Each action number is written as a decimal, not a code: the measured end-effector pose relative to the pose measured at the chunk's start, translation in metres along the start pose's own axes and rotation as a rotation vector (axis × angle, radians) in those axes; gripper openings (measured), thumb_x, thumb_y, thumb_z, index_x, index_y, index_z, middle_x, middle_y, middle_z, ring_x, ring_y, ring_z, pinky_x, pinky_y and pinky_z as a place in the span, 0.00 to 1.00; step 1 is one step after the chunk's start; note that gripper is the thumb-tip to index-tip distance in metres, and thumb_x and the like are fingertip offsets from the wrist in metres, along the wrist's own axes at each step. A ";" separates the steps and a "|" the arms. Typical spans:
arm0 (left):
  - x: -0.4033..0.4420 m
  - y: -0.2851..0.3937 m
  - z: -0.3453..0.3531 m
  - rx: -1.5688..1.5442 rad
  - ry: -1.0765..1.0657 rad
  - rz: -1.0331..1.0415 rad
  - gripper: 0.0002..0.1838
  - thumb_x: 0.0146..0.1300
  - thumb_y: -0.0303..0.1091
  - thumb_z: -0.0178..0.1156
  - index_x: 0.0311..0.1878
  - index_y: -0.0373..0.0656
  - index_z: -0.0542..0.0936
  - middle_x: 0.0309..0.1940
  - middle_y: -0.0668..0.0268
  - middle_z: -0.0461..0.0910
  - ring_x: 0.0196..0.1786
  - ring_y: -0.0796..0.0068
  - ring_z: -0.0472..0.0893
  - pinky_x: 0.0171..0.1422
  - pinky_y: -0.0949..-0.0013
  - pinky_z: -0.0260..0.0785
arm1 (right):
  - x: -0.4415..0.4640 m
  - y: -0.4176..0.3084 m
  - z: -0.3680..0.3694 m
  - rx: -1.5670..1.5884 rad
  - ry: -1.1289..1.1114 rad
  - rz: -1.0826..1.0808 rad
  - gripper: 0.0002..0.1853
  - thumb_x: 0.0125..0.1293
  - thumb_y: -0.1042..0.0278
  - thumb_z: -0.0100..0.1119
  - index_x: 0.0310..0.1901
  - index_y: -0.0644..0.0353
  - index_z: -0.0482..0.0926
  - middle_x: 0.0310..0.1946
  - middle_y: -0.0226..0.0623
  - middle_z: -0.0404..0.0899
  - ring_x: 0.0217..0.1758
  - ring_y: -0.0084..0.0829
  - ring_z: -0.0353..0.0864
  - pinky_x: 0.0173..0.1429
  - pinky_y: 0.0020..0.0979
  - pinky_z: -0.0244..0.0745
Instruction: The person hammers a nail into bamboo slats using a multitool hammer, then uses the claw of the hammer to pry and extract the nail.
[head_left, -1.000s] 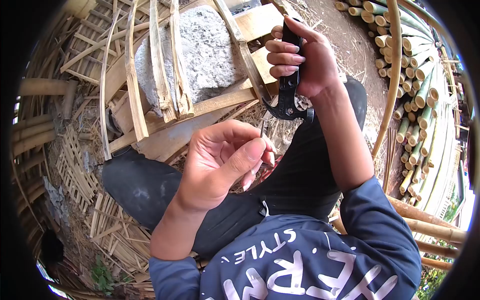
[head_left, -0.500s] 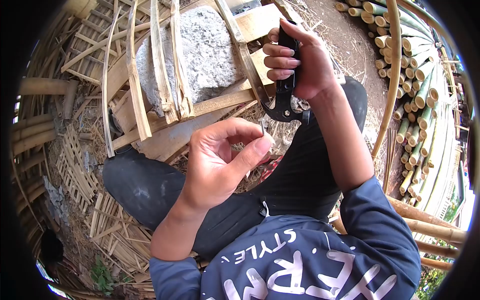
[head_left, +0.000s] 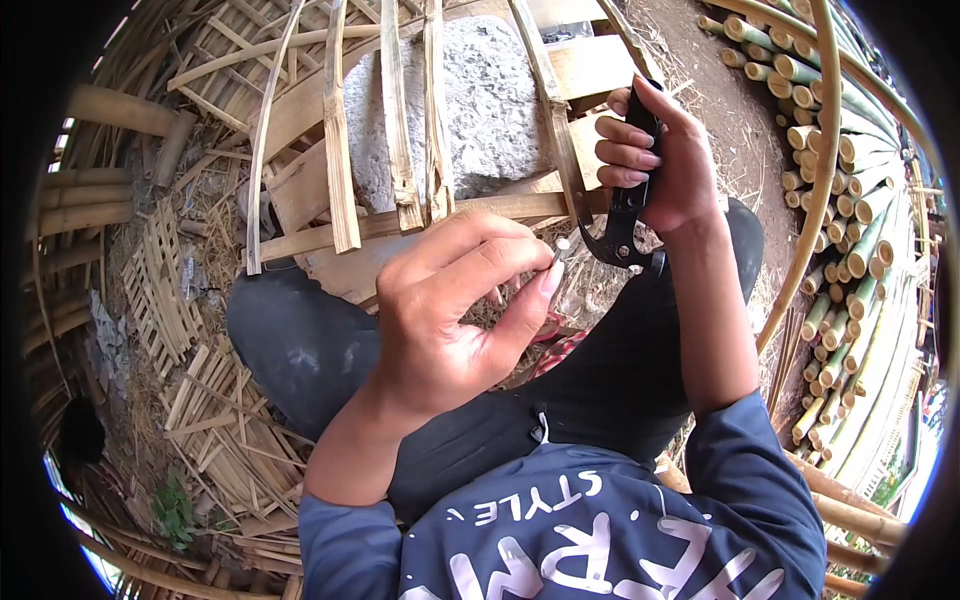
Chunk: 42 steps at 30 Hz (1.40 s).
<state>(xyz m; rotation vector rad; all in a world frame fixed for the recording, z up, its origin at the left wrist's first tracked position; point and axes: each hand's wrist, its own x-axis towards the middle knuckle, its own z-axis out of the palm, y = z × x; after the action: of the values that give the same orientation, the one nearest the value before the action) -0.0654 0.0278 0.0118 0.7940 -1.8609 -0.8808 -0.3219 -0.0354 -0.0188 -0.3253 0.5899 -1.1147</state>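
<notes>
My left hand (head_left: 450, 310) is raised over my lap, with thumb and forefinger pinched on a small metal nail (head_left: 563, 245) whose round head points up. Its other fingers are curled. To the right, my right hand (head_left: 665, 150) is wrapped around the dark handle of a black metal tool (head_left: 627, 222). The tool's lower end has a curved hook-like part and a bolt; its exact kind is unclear. Beside that hook runs a bamboo strip (head_left: 560, 150). More bamboo strips (head_left: 400, 130) lie across a crosspiece (head_left: 490, 208) in front of my knees.
A rough grey stone block (head_left: 490, 100) sits beneath the strips, near wooden boards (head_left: 590, 68). Cut bamboo poles (head_left: 850, 220) are stacked at the right, behind a curved pole (head_left: 822, 150). Bamboo scraps and slats (head_left: 225, 420) cover the ground at the left.
My view has shifted, so the strips and stone appear farther right. My left hand has turned, bringing the nail's head into view. My right hand still grips the black tool.
</notes>
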 end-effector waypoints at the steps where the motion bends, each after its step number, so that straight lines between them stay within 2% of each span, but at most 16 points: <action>1: 0.001 0.000 -0.003 0.112 0.028 0.087 0.04 0.60 0.18 0.68 0.38 0.34 0.83 0.36 0.60 0.84 0.33 0.78 0.82 0.35 0.77 0.73 | 0.001 0.000 0.000 -0.010 0.002 -0.001 0.15 0.81 0.52 0.52 0.39 0.53 0.73 0.21 0.18 0.60 0.18 0.13 0.56 0.22 0.20 0.55; 5: 0.014 -0.011 -0.027 0.286 0.227 0.276 0.06 0.57 0.19 0.70 0.37 0.37 0.85 0.36 0.62 0.85 0.35 0.68 0.83 0.40 0.66 0.76 | 0.000 0.002 0.002 -0.043 0.046 0.002 0.15 0.81 0.52 0.53 0.38 0.52 0.72 0.21 0.18 0.60 0.18 0.13 0.56 0.22 0.20 0.54; 7: 0.024 -0.017 -0.047 0.319 0.336 0.137 0.04 0.61 0.21 0.69 0.39 0.36 0.85 0.36 0.62 0.86 0.37 0.72 0.83 0.40 0.70 0.76 | 0.000 0.001 0.004 -0.072 0.064 -0.001 0.15 0.80 0.52 0.54 0.38 0.52 0.72 0.21 0.18 0.60 0.18 0.13 0.56 0.22 0.20 0.54; 9: 0.043 -0.035 -0.067 0.139 0.402 0.011 0.04 0.67 0.25 0.66 0.40 0.35 0.85 0.36 0.62 0.86 0.38 0.74 0.83 0.40 0.75 0.74 | 0.001 0.001 0.004 -0.082 0.072 0.013 0.15 0.79 0.52 0.56 0.37 0.52 0.71 0.22 0.18 0.60 0.19 0.13 0.57 0.22 0.20 0.54; 11: 0.059 -0.048 -0.086 0.149 0.372 -0.230 0.08 0.71 0.30 0.64 0.41 0.33 0.84 0.36 0.59 0.87 0.39 0.73 0.84 0.43 0.71 0.75 | 0.002 0.003 0.008 -0.058 0.108 0.010 0.15 0.83 0.54 0.49 0.39 0.55 0.73 0.21 0.16 0.58 0.17 0.11 0.54 0.20 0.19 0.54; 13: 0.070 -0.075 -0.105 0.452 0.290 -0.258 0.11 0.72 0.34 0.63 0.43 0.33 0.83 0.37 0.56 0.87 0.41 0.66 0.86 0.49 0.64 0.76 | 0.002 0.004 0.010 -0.052 0.142 0.025 0.14 0.82 0.53 0.52 0.39 0.52 0.73 0.21 0.16 0.58 0.17 0.11 0.54 0.20 0.19 0.52; 14: 0.076 -0.080 -0.111 0.588 0.242 -0.242 0.12 0.72 0.35 0.62 0.44 0.34 0.83 0.38 0.52 0.87 0.44 0.57 0.86 0.53 0.58 0.75 | 0.002 0.004 0.013 -0.061 0.158 0.027 0.14 0.81 0.53 0.53 0.39 0.52 0.72 0.21 0.16 0.58 0.17 0.11 0.54 0.20 0.19 0.52; 16: 0.083 -0.104 -0.125 0.653 0.250 -0.275 0.12 0.72 0.35 0.61 0.44 0.34 0.83 0.40 0.51 0.86 0.45 0.52 0.86 0.53 0.58 0.75 | 0.001 0.005 0.015 -0.076 0.175 0.021 0.13 0.80 0.54 0.55 0.39 0.51 0.72 0.22 0.16 0.58 0.18 0.11 0.53 0.21 0.19 0.52; 17: 0.083 -0.116 -0.133 0.683 0.254 -0.292 0.12 0.72 0.35 0.60 0.44 0.34 0.83 0.40 0.50 0.86 0.46 0.50 0.86 0.53 0.57 0.75 | 0.002 0.004 0.007 -0.117 0.106 0.029 0.15 0.74 0.51 0.63 0.38 0.47 0.68 0.22 0.17 0.61 0.20 0.11 0.58 0.23 0.19 0.55; 20: 0.083 -0.144 -0.155 0.932 0.391 -0.309 0.11 0.72 0.35 0.59 0.42 0.34 0.82 0.42 0.48 0.85 0.46 0.47 0.85 0.54 0.57 0.74 | 0.002 0.005 0.006 -0.096 0.109 0.036 0.15 0.75 0.52 0.63 0.37 0.47 0.67 0.23 0.17 0.62 0.20 0.11 0.58 0.23 0.18 0.55; 23: 0.066 -0.198 -0.186 0.898 0.403 -0.451 0.12 0.75 0.37 0.57 0.44 0.37 0.80 0.44 0.52 0.85 0.43 0.51 0.86 0.49 0.56 0.77 | 0.005 0.008 0.000 -0.068 0.089 0.037 0.16 0.75 0.53 0.63 0.37 0.47 0.65 0.23 0.17 0.62 0.20 0.11 0.59 0.22 0.19 0.56; 26: 0.062 -0.205 -0.186 0.227 0.441 -0.880 0.10 0.79 0.38 0.53 0.48 0.41 0.78 0.47 0.57 0.86 0.41 0.60 0.88 0.41 0.61 0.78 | 0.005 0.008 0.000 -0.034 0.123 0.045 0.16 0.75 0.55 0.63 0.37 0.47 0.64 0.23 0.19 0.62 0.20 0.13 0.60 0.23 0.20 0.55; 29: 0.059 -0.209 -0.180 -0.082 0.462 -0.934 0.10 0.81 0.38 0.50 0.51 0.44 0.76 0.48 0.61 0.85 0.41 0.70 0.88 0.36 0.67 0.77 | 0.003 0.006 0.005 -0.039 0.136 0.043 0.15 0.76 0.55 0.62 0.37 0.48 0.66 0.23 0.19 0.61 0.20 0.13 0.59 0.23 0.20 0.54; 30: 0.061 -0.206 -0.178 -0.081 0.461 -0.938 0.10 0.81 0.38 0.50 0.50 0.44 0.77 0.44 0.62 0.84 0.32 0.79 0.83 0.29 0.75 0.71 | 0.002 0.007 0.007 -0.042 0.146 0.038 0.15 0.76 0.54 0.61 0.37 0.48 0.67 0.22 0.18 0.61 0.19 0.12 0.58 0.23 0.20 0.54; 36: 0.057 -0.205 -0.175 0.041 0.495 -0.799 0.10 0.81 0.41 0.54 0.48 0.46 0.77 0.38 0.67 0.83 0.22 0.89 0.64 0.20 0.81 0.52 | 0.000 0.007 0.010 -0.123 0.137 0.054 0.13 0.79 0.54 0.58 0.39 0.50 0.70 0.22 0.19 0.61 0.20 0.14 0.58 0.24 0.21 0.55; 42: 0.050 -0.178 -0.171 -0.149 0.572 -0.697 0.09 0.81 0.40 0.54 0.49 0.46 0.74 0.38 0.69 0.78 0.20 0.92 0.61 0.20 0.82 0.49 | -0.011 0.001 0.017 -0.387 0.086 0.038 0.12 0.80 0.53 0.57 0.43 0.53 0.76 0.23 0.20 0.65 0.18 0.15 0.59 0.22 0.23 0.56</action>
<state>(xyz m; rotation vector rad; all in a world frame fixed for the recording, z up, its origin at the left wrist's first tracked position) 0.0992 -0.1512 -0.0548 1.4594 -1.0034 -1.0490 -0.3141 -0.0256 -0.0025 -0.5989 0.8865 -0.9779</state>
